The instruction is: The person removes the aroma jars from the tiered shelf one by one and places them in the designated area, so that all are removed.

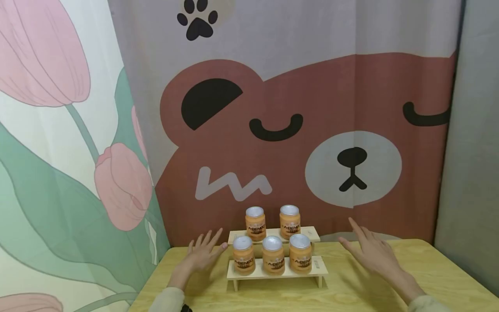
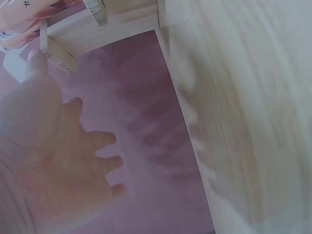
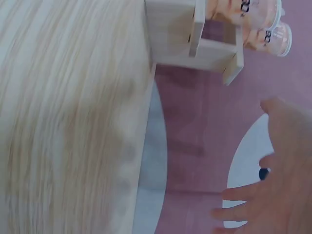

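Observation:
A light wooden two-tier stand (image 1: 319, 268) bears orange jars with silver lids and dark lettering. Three jars line its lower front tier, among them a middle jar (image 1: 273, 256); two more, including a back right jar (image 1: 290, 222), occupy the raised tier behind. To the left of the stand, my left hand (image 1: 202, 255) is spread with its fingers straight and holds nothing. My right hand (image 1: 372, 255) is on the other side, also spread and bare, farther from the stand than the left. Both wrist views show the palms and fingers apart from the jars.
The stand rests on a light wood-grain table (image 1: 351, 294). Right behind the table's back edge hangs a curtain with a brown bear (image 1: 327, 99). A tulip-patterned curtain (image 1: 54, 182) is at the left, and a plain grey curtain (image 1: 471, 151) at the right.

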Demonstrator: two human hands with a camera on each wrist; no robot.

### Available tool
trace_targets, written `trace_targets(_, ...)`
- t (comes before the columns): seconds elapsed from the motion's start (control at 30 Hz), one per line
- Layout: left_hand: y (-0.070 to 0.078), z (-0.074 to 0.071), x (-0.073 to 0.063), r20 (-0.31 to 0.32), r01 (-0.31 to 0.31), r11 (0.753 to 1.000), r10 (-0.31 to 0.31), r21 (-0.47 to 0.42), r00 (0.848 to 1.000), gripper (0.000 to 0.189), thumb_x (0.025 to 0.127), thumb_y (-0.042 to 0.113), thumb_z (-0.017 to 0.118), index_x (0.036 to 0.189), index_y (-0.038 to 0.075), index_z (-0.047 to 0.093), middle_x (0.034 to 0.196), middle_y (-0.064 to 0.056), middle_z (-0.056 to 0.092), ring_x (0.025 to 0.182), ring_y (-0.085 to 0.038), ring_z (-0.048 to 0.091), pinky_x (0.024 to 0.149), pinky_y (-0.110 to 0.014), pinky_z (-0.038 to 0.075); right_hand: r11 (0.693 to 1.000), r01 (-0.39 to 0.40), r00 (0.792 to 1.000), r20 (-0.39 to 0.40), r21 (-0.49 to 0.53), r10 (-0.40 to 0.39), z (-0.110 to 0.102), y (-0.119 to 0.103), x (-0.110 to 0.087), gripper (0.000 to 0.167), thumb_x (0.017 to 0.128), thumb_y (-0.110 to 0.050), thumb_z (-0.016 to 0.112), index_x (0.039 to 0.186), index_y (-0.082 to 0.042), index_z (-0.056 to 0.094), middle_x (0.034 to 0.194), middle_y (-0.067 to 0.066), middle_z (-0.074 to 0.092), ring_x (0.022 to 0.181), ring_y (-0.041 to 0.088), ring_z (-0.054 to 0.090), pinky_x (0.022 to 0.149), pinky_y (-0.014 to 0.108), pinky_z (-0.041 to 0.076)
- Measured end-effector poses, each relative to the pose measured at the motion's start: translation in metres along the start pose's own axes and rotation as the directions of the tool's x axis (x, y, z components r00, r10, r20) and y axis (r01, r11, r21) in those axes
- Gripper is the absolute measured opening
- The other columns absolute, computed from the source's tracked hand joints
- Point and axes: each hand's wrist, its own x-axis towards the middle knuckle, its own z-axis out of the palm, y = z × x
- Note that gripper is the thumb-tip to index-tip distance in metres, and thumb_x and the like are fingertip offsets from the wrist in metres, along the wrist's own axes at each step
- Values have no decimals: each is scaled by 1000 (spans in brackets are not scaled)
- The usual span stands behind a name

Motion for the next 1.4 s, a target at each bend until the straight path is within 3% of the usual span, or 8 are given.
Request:
trace_targets(0.13,0,0,4,-43,-41,999,40,-26,998,74,103,67,33,164,27,23,161,-23,29,144,-53,23,105,-77,10,993,-59,998,-15,99,60,-6,-10,4,94,100,-72,38,159,1,24,138,37,50,106,53,61,63,59,51)
trace_targets(0.33,6,-2,6,-110,-97,990,86,-105,990,68,106,60,39,162,22,31,156,-18,41,140,-47,36,101,-78,20,974,-85,993,-58,210,99,-16,-25,1,84,102,-69,36,146,2,47,124,25,65,98,37,68,64,49,54)
trace_targets(0.5,7,-1,10,-138,-96,972,67,-214,988,67,106,59,39,159,18,38,154,-13,45,140,-43,38,102,-76,24,968,-44,987,-140,246,80,-24,-42,-3,71,103,-64,42,133,-3,62,118,21,69,94,34,71,67,51,55)
trace_targets(0.63,9,2,13,-151,-104,918,49,-382,987,64,108,54,40,156,11,42,152,-17,47,138,-44,42,105,-68,32,959,-10,983,-174,284,62,-27,-53,-5,63,104,-60,46,126,-5,67,112,15,72,90,31,71,68,49,56)
trace_targets(0.8,13,7,15,-120,-50,813,-24,-580,993,68,106,57,43,157,13,39,154,-17,43,136,-42,44,104,-63,37,939,16,983,-178,342,48,-28,-63,-8,57,104,-55,50,124,-6,69,108,10,73,88,26,71,69,44,56)
trace_targets(1.0,17,12,18,-78,-50,697,-10,-716,997,68,106,45,53,158,7,32,140,-20,53,123,-38,56,97,-62,44,897,36,986,-160,441,39,-30,-71,-10,48,105,-46,55,123,-3,68,105,11,73,84,23,72,64,32,56)
trace_targets(1.23,21,16,18,-60,-38,644,-12,-764,998,72,103,39,63,158,5,32,144,-25,48,124,-40,54,98,-60,45,874,71,984,-175,481,17,-30,-77,-11,39,105,-40,57,118,-5,70,98,4,73,81,20,71,65,31,55)
trace_targets(1.4,24,19,18,-32,-14,587,-21,-810,999,69,104,37,61,157,3,33,144,-26,46,124,-42,54,99,-61,44,873,70,984,-176,482,18,-29,-82,-13,35,106,-38,58,114,-8,71,93,-1,73,78,16,69,66,33,54)
